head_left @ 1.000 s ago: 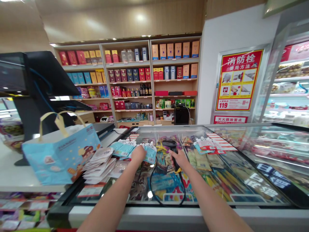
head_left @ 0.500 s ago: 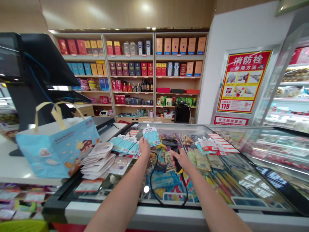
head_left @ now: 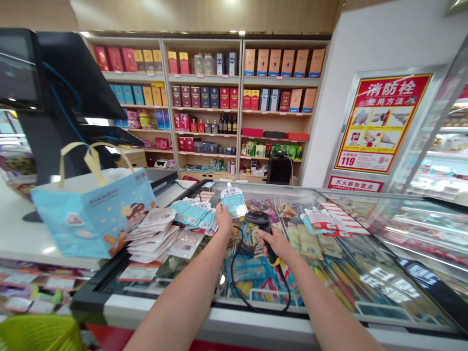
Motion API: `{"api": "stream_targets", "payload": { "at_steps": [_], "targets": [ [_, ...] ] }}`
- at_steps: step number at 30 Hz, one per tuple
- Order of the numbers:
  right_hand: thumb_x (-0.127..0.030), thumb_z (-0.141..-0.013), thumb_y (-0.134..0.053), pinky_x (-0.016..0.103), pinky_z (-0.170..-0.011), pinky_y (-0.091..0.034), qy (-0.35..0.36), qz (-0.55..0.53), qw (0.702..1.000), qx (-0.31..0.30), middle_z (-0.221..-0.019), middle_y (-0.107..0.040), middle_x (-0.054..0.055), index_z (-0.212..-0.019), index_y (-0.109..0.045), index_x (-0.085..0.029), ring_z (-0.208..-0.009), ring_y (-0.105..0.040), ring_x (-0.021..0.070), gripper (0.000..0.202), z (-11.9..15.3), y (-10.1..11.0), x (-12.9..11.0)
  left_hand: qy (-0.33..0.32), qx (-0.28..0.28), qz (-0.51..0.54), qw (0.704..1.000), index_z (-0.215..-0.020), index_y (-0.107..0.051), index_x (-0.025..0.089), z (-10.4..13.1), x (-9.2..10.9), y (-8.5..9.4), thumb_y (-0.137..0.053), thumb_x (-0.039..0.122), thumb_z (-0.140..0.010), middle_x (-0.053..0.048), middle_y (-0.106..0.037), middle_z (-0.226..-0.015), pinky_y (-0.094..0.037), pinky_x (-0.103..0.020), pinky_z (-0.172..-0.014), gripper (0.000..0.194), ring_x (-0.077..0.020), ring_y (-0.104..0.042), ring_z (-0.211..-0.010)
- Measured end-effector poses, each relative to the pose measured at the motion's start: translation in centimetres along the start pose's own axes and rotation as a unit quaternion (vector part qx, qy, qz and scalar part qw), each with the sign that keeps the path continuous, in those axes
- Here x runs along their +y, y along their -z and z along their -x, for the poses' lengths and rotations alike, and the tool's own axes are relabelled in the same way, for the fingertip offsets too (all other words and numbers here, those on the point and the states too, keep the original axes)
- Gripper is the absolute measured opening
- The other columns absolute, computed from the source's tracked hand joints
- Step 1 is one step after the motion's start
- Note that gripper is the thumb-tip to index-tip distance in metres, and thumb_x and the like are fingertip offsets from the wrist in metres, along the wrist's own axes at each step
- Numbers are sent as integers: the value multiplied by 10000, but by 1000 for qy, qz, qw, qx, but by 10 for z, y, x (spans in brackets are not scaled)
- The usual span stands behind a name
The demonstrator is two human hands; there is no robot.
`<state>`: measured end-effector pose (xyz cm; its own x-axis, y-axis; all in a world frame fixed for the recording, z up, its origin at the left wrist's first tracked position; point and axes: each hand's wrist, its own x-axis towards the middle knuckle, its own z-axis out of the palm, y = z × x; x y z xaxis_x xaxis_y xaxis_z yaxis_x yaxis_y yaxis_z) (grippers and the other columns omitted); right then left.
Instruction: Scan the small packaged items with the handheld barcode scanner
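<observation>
My left hand point(head_left: 224, 217) is closed on a white and light-blue spout pouch point(head_left: 234, 202), held upright above the glass lid of a chest freezer point(head_left: 234, 287). In my right hand point(head_left: 275, 243) is a black and yellow barcode scanner point(head_left: 260, 220), its head tilted toward the pouch but apart from it. The scanner's black cable point(head_left: 234, 273) loops down over the glass. Left of my left hand lies a pile of similar blue pouches point(head_left: 192, 213). Beside it is a stack of white flat packets point(head_left: 155, 234). More pouches, blue and red, form a small pile point(head_left: 318, 220) on the right.
A light-blue paper bag point(head_left: 95, 209) with cream handles stands on the counter at left, before a black monitor point(head_left: 73, 73). A green basket point(head_left: 40, 334) sits at the lower left. Shelves of boxes point(head_left: 208, 97) line the back wall. A red fire-hydrant sign point(head_left: 382, 124) hangs at right.
The camera view has shifted slightly, bringing more of the green basket into sight. Both hands keep their holds, and the scanner's head sits a little closer to the pouch.
</observation>
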<state>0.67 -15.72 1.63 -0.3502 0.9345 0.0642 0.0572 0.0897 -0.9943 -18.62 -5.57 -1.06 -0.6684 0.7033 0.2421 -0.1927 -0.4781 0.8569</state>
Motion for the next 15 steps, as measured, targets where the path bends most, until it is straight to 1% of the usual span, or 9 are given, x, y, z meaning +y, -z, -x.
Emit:
{"api": "stream_targets", "payload": {
  "at_steps": [3, 6, 8, 9, 12, 15],
  "targets": [
    [-505, -722, -599, 225, -366, -413, -5, 5, 1000, 3, -458, -497, -62, -665, -457, -212, -344, -466, 93, 330, -1, 0, 1, 3, -3, 1, 1000, -858, -523, 191, 2, 3, 1, -509, 299, -772, 0, -602, -765, -499, -268, -693, 139, -126, -592, -691],
    [-477, -717, -617, 221, -359, -411, -6, -13, 1000, 11, -471, -512, -60, -687, -467, -216, -348, -471, 97, 303, -2, -2, 1, 11, -3, -4, 1000, -850, -525, 188, 5, 9, 0, -498, 278, -769, 4, -600, -742, -501, -249, -653, 124, -116, -585, -652],
    [-460, -702, -637, 219, -354, -409, -13, -30, 999, 19, -487, -526, -57, -701, -470, -216, -352, -472, 97, 295, -2, -2, -1, 32, -1, -2, 999, -848, -533, 182, 9, 12, -4, -492, 252, -764, 6, -596, -717, -502, -243, -627, 117, -111, -578, -617],
    [-455, -698, -642, 219, -353, -410, -20, -35, 999, 22, -486, -526, -57, -695, -469, -215, -352, -471, 96, 296, -2, -1, -3, 53, -5, 0, 999, -848, -537, 179, 11, 12, -7, -491, 232, -760, 6, -596, -710, -503, -246, -618, 112, -109, -575, -601],
    [-454, -700, -646, 223, -355, -422, -34, -43, 998, 40, -471, -515, -57, -670, -465, -213, -352, -467, 95, 303, 1, 10, -11, 127, -40, 7, 991, -838, -546, 175, 24, 11, -24, -486, 167, -743, -6, -611, -716, -511, -277, -610, 112, -122, -588, -587],
    [-444, -707, -660, 220, -351, -423, -29, -51, 996, 67, -490, -531, -60, -701, -472, -216, -356, -471, 93, 296, 10, 33, -20, 168, -90, 1, 982, -824, -559, 171, 43, 3, -54, -515, 149, -717, -15, -617, -700, -513, -299, -613, 117, -139, -601, -595]
  ]
}}
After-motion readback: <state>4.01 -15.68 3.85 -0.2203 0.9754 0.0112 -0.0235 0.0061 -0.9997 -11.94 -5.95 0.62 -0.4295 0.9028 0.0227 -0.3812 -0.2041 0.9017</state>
